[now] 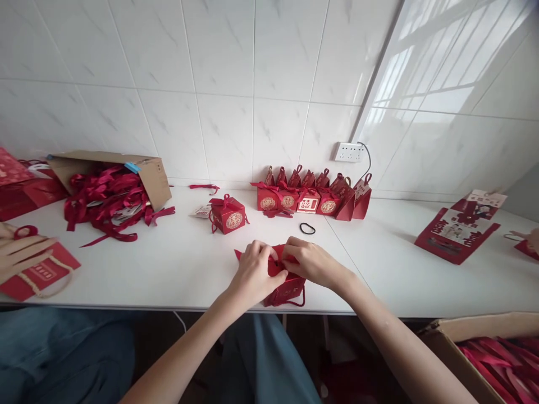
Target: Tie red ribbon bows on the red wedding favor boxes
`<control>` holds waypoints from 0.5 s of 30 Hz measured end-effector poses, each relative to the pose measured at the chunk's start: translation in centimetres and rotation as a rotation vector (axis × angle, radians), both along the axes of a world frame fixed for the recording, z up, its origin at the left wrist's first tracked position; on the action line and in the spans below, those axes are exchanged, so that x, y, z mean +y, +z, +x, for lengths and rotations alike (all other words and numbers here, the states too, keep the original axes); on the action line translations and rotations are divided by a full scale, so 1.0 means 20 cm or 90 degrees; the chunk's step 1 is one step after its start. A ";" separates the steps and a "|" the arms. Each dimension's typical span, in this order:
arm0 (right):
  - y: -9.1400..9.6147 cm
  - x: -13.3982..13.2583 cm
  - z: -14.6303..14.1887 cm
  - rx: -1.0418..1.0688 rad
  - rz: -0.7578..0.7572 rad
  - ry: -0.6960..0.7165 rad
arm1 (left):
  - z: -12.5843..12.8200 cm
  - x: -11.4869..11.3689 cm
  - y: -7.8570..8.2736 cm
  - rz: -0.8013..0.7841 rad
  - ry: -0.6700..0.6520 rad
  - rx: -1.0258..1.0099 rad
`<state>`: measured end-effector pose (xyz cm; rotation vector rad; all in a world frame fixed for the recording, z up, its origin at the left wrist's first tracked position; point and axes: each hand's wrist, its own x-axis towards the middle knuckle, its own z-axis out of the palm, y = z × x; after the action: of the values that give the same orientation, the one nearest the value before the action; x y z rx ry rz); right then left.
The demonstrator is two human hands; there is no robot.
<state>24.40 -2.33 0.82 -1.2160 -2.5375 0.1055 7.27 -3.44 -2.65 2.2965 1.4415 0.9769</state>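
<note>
A small red gift box (284, 294) sits near the table's front edge, its dark red cord handle (300, 300) hanging at the front. Over its top, my left hand (257, 268) is closed, with thumb and fingers bent onto the lid. My right hand (312, 261) pinches at the same spot from the other side. The fingertips nearly meet and hide most of what they grip. A red pointed end (237, 255) sticks out beyond my left hand. Behind stands a finished-looking red box (229, 216) with a bow and gold print.
Several red boxes (309, 201) line the wall. A cardboard box (155, 182) spills red ribbons (112, 196). A black hair tie (307, 228), a red printed carton (458, 230) and a power strip (349, 152) are rightward. Another person's hand (21, 252) holds a red bag (46, 275).
</note>
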 end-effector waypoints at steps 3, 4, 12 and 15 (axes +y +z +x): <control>-0.02 0.01 -0.03 0.060 -0.071 0.045 | -0.04 -0.02 0.03 -0.019 -0.012 0.030; -0.03 0.02 -0.03 0.102 -0.092 0.060 | -0.05 -0.03 0.03 -0.025 -0.015 0.034; -0.14 0.01 0.01 0.396 -0.237 0.043 | -0.06 0.00 0.01 0.007 -0.027 0.004; -0.16 -0.01 0.01 0.430 -0.219 0.037 | -0.05 0.02 0.00 0.044 -0.056 -0.003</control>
<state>24.60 -2.47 -2.38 -0.9879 -1.9958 0.8436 6.22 -3.11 -2.60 2.3819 1.3124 1.0216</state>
